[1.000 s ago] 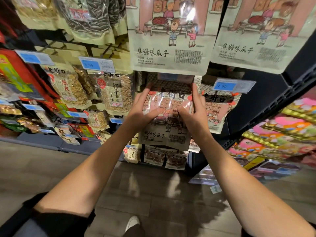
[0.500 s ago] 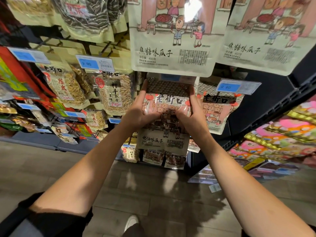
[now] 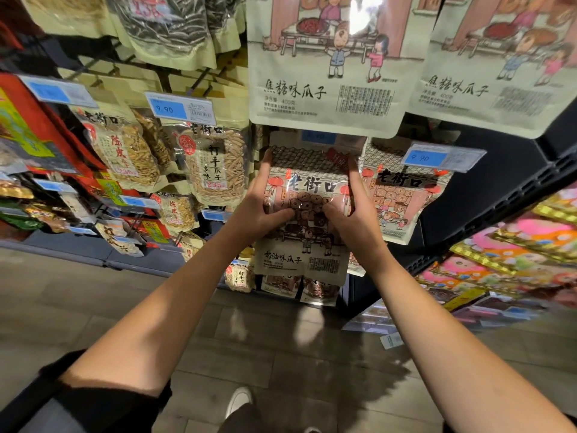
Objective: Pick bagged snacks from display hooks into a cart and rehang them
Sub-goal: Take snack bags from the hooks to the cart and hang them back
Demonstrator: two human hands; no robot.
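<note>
Head view: looking forward and down at a snack display, both arms reaching up to it.
Left hand [image 3: 260, 210]: grips the left edge of a sunflower seed bag [image 3: 307, 214]; thumb lies across the printed front, index finger runs straight up the side toward the top corner.
Right hand [image 3: 356, 214]: mirrors it on the right edge, thumb on the front, index finger extended up along the side.
Reason for grip: holding both edges likely keeps the soft pouch flat and square, so its top hole can be lined up with a hook; the raised index fingers seem to steady the header.
Arm pose: both forearms rise from the lower corners and converge at the bag; wrists sit level with the bag's middle, a dark sleeve [image 3: 103, 401] pushed up on the left arm.
Bag position: held upright against the display, its top tucked just under a blue price tag [image 3: 318, 138]; the hook itself is hidden, so I cannot tell whether the bag is on it.
Neighbours: a matching seed bag [image 3: 402, 195] hangs just beside it on the right under another price tag [image 3: 437, 157]; large caramel seed bags [image 3: 331, 67] hang above, overlapping its top.
Left of bag: clear packs of pale seeds [image 3: 215, 164] on their own hooks.
Cart: not in view.
Stage, judged: rehanging or unhooking; unclear which.
</note>
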